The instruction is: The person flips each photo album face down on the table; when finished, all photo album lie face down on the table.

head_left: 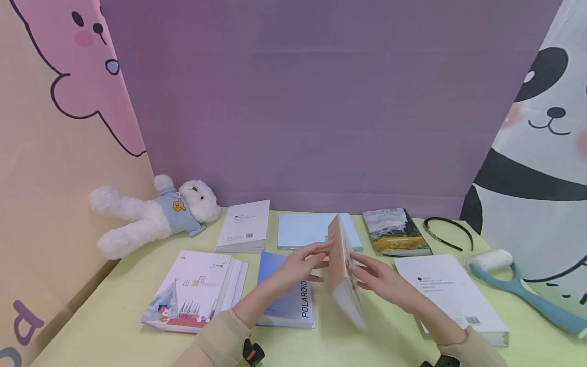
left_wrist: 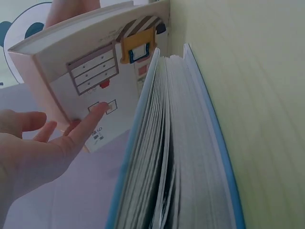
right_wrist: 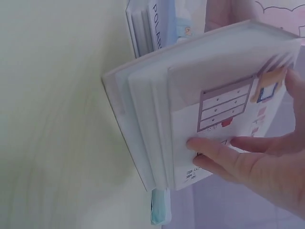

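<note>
A thick album [head_left: 338, 255] with a pale pink spine and a cover drawn with a chest of drawers stands tilted between both hands. My left hand [head_left: 295, 267] is at its left side, fingers stretched out; in the left wrist view its index finger reaches across the drawn cover. On the opposite face, my right hand [head_left: 390, 283] lays extended fingers against the cover, as the right wrist view shows. Just left of it lies a blue and white POLAROID album [head_left: 279, 306], beneath my left forearm. A white album with a tent drawing [head_left: 194, 285] lies further left.
At the back lie a white book [head_left: 244, 227], a light blue album [head_left: 298, 232], a painted-cover book [head_left: 396, 232] and a black headband [head_left: 449, 220]. A white album [head_left: 451, 290] and a lint roller [head_left: 527, 290] are at right. A plush bear [head_left: 156, 216] lies back left.
</note>
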`<state>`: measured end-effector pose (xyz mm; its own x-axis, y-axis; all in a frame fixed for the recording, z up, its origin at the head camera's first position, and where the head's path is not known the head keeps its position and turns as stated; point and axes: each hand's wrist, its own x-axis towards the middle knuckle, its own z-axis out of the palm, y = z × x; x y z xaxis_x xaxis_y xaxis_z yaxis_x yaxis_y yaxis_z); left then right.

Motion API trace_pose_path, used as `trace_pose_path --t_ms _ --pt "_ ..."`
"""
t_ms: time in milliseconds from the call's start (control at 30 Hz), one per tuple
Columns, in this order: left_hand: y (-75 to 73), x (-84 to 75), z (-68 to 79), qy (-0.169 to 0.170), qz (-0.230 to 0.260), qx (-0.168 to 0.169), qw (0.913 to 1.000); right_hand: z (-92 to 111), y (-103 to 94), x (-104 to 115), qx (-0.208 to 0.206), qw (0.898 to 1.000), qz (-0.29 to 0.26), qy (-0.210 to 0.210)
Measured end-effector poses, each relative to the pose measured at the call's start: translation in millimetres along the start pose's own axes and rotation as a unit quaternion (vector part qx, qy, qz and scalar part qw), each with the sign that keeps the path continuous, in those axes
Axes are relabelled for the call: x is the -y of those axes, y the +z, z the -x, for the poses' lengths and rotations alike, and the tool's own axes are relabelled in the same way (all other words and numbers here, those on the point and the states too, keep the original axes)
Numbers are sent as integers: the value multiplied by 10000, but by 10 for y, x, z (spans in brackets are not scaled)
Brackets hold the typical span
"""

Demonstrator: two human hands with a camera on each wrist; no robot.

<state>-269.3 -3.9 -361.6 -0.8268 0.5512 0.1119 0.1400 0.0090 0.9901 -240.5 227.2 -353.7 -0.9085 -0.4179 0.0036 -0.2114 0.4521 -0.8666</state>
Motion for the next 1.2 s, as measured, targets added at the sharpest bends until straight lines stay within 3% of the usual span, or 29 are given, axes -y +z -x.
trace_pose_path --t_ms 133,267,500,700,867,1200 --pt "31 5 -8 107 160 -69 9998 24 -7 62 281 9966 -767 -106" --pt "84 18 -29 51 195 -34 9998 57 -12 117 237 9945 -1014 54" --pt "173 12 -71 -2 -3 133 9999 93 -24 158 -217 9914 -1078 715" --pt "183 52 -95 97 96 110 9998 157 -65 130 -566 9928 -907 541" --pt "207 77 -116 52 38 355 9993 204 -83 108 -730 9937 -756 381" --pt "303 110 -130 -259 -294 731 9966 317 -217 46 -513 9962 -566 426"
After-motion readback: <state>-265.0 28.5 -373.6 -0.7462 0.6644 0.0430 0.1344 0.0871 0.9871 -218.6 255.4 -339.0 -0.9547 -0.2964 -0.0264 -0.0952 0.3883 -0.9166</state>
